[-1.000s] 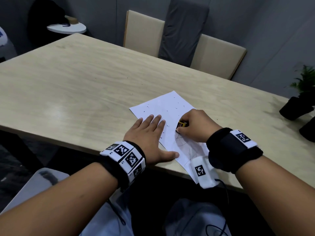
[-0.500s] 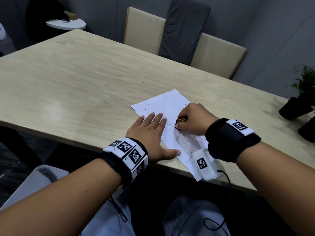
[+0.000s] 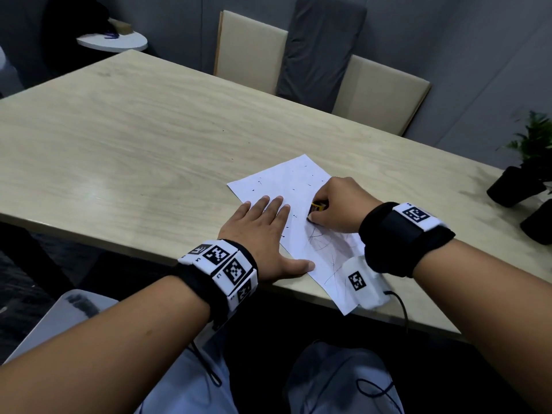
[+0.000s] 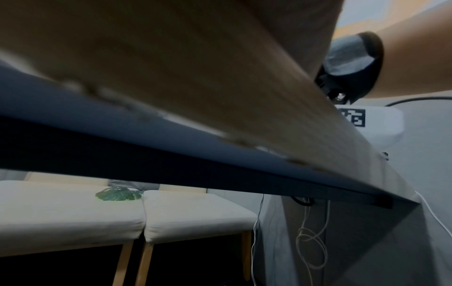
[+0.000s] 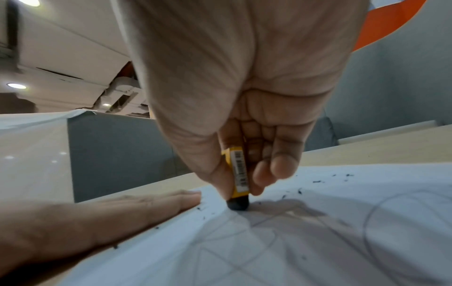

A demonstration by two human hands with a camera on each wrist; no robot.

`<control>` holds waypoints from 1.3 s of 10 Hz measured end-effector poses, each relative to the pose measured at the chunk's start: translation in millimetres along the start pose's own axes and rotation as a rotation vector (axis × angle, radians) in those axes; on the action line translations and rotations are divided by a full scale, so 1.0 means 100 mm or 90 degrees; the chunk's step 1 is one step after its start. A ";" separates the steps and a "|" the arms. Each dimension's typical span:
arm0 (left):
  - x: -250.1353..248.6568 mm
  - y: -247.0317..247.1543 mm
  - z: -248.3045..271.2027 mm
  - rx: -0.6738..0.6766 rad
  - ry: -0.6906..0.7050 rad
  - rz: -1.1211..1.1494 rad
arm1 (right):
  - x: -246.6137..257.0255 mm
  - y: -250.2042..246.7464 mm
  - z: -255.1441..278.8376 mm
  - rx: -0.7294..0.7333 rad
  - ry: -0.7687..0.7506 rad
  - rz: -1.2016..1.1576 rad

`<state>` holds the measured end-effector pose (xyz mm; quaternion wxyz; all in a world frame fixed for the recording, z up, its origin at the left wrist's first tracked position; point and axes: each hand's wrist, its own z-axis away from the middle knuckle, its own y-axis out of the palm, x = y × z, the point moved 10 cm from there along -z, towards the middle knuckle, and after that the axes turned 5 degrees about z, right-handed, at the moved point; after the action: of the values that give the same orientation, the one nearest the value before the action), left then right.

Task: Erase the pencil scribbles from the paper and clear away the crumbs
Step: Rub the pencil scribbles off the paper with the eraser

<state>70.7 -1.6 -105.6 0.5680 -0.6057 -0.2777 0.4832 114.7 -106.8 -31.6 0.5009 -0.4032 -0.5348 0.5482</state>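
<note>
While the left hand (image 3: 263, 234) lies flat with straight fingers spread, pressing down the near left edge of the paper (image 3: 286, 186), the right hand (image 3: 337, 204) grips an eraser (image 3: 317, 207) between thumb and curled fingers. The sheet lies slantwise on the wooden bench (image 3: 134, 138), its nearest corner reaching just past the bench's front edge. From the right wrist view, the eraser (image 5: 238, 174) stands nearly upright in a yellow sleeve bearing a barcode, and its dark tip touches the paper (image 5: 318, 241) right at the far end of the pencil scribbles (image 5: 281, 222). Those scribbles (image 3: 322, 240), loops and crossing lines, cover the part of the sheet nearer the person, partly under the right wrist. Small dark crumbs (image 5: 318, 181) are scattered over the far part of the sheet and beside the left hand's (image 5: 110, 212) fingertips. The crumbs (image 3: 294, 189) show as specks in the head view too. A beige and grey chair (image 3: 313, 55) stands at the bench's far side, and potted plants (image 3: 525, 174) sit at its right end. The left wrist view shows mostly the blurred bench edge (image 4: 220, 96) and a chair seat below.
</note>
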 end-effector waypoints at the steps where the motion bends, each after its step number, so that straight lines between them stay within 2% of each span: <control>1: 0.00 -0.01 0.00 -0.003 0.000 0.001 | 0.01 0.00 0.01 0.011 0.002 -0.005; 2: 0.01 0.00 0.00 -0.007 0.001 -0.001 | 0.25 0.12 0.06 0.042 -0.046 -0.014; 3: 0.01 0.01 0.00 0.001 0.001 -0.003 | 0.19 0.08 0.05 0.026 -0.037 -0.009; 4: 0.00 0.00 0.00 0.000 -0.002 0.003 | -0.03 -0.02 0.01 0.006 0.012 -0.001; 6: 0.01 0.00 0.00 0.001 -0.004 0.003 | 0.07 0.08 0.09 0.037 -0.035 -0.001; 7: 0.00 -0.01 0.00 0.001 -0.004 0.005 | -0.05 0.01 0.07 0.008 -0.011 -0.014; 9: 0.00 -0.01 0.00 -0.001 -0.004 0.004 | -0.04 0.09 0.09 0.034 -0.014 -0.024; 11: 0.00 -0.01 0.00 -0.002 -0.007 0.006 | -0.23 0.03 0.06 0.007 0.026 -0.045; 13: 0.00 -0.01 0.00 0.001 -0.008 0.002 | -0.09 0.11 0.11 0.024 -0.014 -0.051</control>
<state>71.0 -0.9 -104.7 0.5659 -0.6028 -0.2795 0.4881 103.9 -116.8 -41.8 0.5238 -0.3661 -0.5456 0.5421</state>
